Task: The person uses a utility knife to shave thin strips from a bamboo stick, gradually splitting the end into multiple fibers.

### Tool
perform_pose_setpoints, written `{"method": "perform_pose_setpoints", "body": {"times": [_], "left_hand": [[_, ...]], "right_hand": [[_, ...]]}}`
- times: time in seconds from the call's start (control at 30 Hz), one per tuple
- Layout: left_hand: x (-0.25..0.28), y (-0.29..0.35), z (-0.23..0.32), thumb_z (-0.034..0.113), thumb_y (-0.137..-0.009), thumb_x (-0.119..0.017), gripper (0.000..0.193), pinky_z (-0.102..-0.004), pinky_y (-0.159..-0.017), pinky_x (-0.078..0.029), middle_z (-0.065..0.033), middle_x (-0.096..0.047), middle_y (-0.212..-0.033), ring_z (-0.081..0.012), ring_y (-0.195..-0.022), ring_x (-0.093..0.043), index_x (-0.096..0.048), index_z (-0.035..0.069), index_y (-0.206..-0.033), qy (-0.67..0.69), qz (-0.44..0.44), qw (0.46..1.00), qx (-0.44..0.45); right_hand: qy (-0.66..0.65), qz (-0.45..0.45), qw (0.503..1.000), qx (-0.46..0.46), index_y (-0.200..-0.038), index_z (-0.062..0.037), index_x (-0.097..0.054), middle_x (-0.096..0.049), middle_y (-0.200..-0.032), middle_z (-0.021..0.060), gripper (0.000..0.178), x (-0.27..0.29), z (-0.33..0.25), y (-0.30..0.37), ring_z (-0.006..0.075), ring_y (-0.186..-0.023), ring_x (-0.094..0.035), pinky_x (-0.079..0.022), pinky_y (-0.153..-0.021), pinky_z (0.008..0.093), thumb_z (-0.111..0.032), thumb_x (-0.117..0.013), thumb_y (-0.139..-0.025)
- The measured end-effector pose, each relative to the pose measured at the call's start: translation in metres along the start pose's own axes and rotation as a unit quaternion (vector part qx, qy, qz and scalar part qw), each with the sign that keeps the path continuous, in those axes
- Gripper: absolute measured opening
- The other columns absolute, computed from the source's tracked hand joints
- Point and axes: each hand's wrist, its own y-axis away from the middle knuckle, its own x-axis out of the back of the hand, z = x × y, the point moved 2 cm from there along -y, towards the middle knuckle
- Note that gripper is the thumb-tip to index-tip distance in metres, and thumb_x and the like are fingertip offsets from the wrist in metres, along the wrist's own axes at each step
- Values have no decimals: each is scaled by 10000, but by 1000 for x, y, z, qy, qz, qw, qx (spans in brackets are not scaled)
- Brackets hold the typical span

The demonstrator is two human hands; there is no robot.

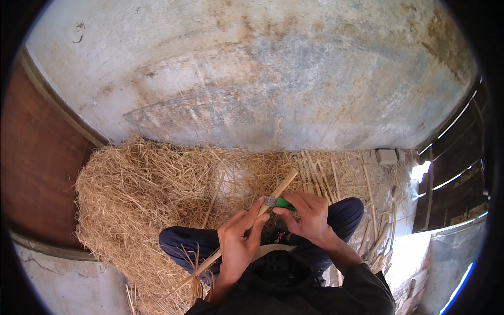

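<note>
Pale, slender wooden stick (285, 182), slanting before the seated person (294, 294), gripped by left hand (239, 239); right hand (311, 216) closed round green-handled metal blade (285, 204) against stick. Floor (403, 227): loose golden straw (123, 184), heaped left. Room: stained grey-white wall (294, 79); reddish-brown panel (44, 163), left.

Floor: I see a pale, dusty floor (407, 223), bare mostly toward the right, where strong light washes part of it out for me.
Straw: I make out a big loose heap of straw (121, 184), highest at the left, thinning toward the right.
Pale patch: within the straw I find a lighter patch (233, 184), too washed out to read.
Lone stick: just left of that patch, I see a thin stick (213, 202) lying on the straw.
Sticks: right of centre, I count several sticks (317, 178) side by side.
Block: a grey block (387, 157) sits near the far right corner.
</note>
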Motion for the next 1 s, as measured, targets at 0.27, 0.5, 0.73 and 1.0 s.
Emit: {"method": "perform_pose_setpoints", "body": {"times": [0.27,0.5,0.73,1.0], "left_hand": [[-1,4,-4,90,-1027,-790,329,-316,-526,-393,-85,-583,-743,-121,-571,-481,-784,-4,-1342,21,18,999,-15],[-2,4,-5,64,-1006,-811,309,-298,-522,-377,-70,-573,-737,-103,-578,-474,-799,-14,-1305,34,34,999,-12],[0,4,-1,48,-1003,-811,271,-263,-566,-429,-71,-691,-816,-70,-674,-556,-793,-78,-1242,39,17,999,7],[-5,5,-6,59,-1000,-818,312,-289,-520,-378,-54,-563,-726,-84,-580,-460,-807,3,-1307,58,22,998,11]], "right_hand": [[13,-21,1000,-1,-1022,-64,-763,-735,-835,81,309,5,-7,-3,253,-626,-703,-546,-557,356,-267,-936,-868],[24,-15,1000,14,-1015,-59,-766,-724,-827,72,313,6,-6,-4,243,-634,-708,-553,-564,352,-252,-944,-846],[44,1,999,29,-1018,-71,-777,-684,-783,49,315,11,-4,-7,227,-609,-684,-533,-549,353,-250,-950,-825],[54,14,998,26,-1007,-86,-787,-663,-756,45,288,12,2,-6,231,-568,-643,-492,-515,345,-273,-936,-847]]}}
